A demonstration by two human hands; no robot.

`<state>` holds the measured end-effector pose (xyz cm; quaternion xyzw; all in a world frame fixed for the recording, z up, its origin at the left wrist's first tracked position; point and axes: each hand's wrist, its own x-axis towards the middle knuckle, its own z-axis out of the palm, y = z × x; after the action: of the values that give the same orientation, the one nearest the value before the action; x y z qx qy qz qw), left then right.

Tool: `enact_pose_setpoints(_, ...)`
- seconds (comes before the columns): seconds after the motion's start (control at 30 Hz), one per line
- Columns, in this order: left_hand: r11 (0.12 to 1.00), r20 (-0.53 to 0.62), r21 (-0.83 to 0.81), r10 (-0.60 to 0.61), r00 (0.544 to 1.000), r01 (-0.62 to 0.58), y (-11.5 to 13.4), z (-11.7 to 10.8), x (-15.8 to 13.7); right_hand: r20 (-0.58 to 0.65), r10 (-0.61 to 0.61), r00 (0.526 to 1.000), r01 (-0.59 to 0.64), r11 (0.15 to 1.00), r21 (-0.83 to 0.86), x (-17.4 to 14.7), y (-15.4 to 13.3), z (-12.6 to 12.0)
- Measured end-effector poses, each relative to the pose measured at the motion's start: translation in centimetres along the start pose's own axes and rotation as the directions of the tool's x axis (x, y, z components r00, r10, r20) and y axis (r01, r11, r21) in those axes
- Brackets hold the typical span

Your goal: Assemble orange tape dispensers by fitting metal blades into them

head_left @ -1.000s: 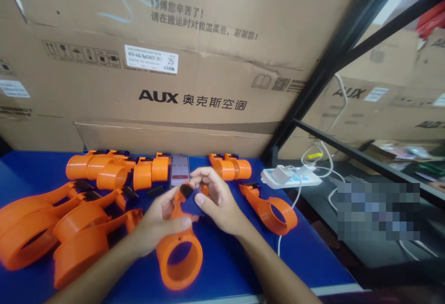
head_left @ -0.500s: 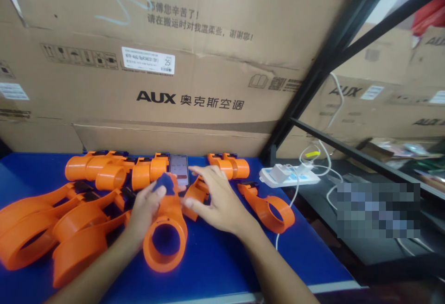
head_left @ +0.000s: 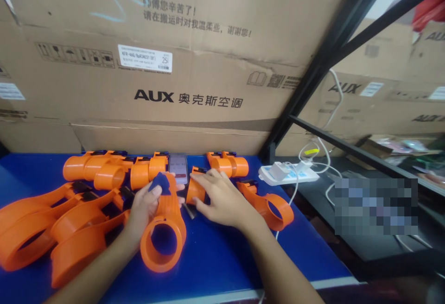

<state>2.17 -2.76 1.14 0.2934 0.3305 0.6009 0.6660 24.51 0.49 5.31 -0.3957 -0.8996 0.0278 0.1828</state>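
My left hand (head_left: 148, 204) is closed around the upper end of an orange tape dispenser (head_left: 163, 243) with a dark blue part under the thumb. Its round ring points down towards me. To the right, my right hand (head_left: 220, 197) has its thumb and fingers on a smaller-looking orange tape dispenser (head_left: 195, 189), partly hidden behind the fingers. A small grey metal strip (head_left: 189, 211) lies on the blue table just in front of that one. Beyond the hands, a phone (head_left: 178, 168) with a lit screen rests between the orange pieces.
Several orange tape dispensers (head_left: 78, 255) lie at the left, and others (head_left: 74, 168) line the back of the blue table (head_left: 222, 267). Another dispenser (head_left: 278, 211) sits right of my right arm. A white power strip (head_left: 288, 174) with cables is beside the black rack post (head_left: 306, 91). A large carton (head_left: 194, 77) stands behind.
My right hand has gone from an outstretched finger near the phone to gripping the dispenser, which has shifted slightly back. The metal strip now shows. My left hand keeps its hold.
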Motion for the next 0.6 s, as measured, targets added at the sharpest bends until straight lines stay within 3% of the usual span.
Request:
enact_pose_setpoints(0.23, 0.997, -0.024, 0.050, -0.053, 0.998, 0.054, -0.1, -0.2, 0.2, -0.198, 0.063, 0.978, -0.084, 0.992, -0.098, 0.7, 1.4, 2.1)
enact_pose_setpoints(0.4, 0.988, -0.052, 0.135, -0.065, 0.997, 0.072, -0.5, -0.1, 0.7, -0.243, 0.097, 0.965, -0.100, 0.995, -0.002, 0.5, 1.1, 0.6)
enact_pose_setpoints(0.47, 0.984, -0.050, 0.155, -0.084, 0.995, 0.091, -0.8, -0.1, 0.8, -0.186, 0.156, 0.970, -0.146, 0.987, 0.067, 0.0, 0.8, -0.5)
enact_pose_setpoints(0.53, 0.980, -0.037, 0.157, -0.115, 0.993, 0.120, -1.0, -0.2, 0.9, -0.012, 0.215, 0.976, -0.214, 0.974, 0.078, -0.7, 0.7, -1.3)
enact_pose_setpoints(0.6, 0.982, -0.021, 0.145, -0.120, 0.993, 0.122, -1.3, -0.2, 0.9, 0.164, 0.303, 0.939, -0.305, 0.952, -0.015, -1.4, 0.9, -1.6)
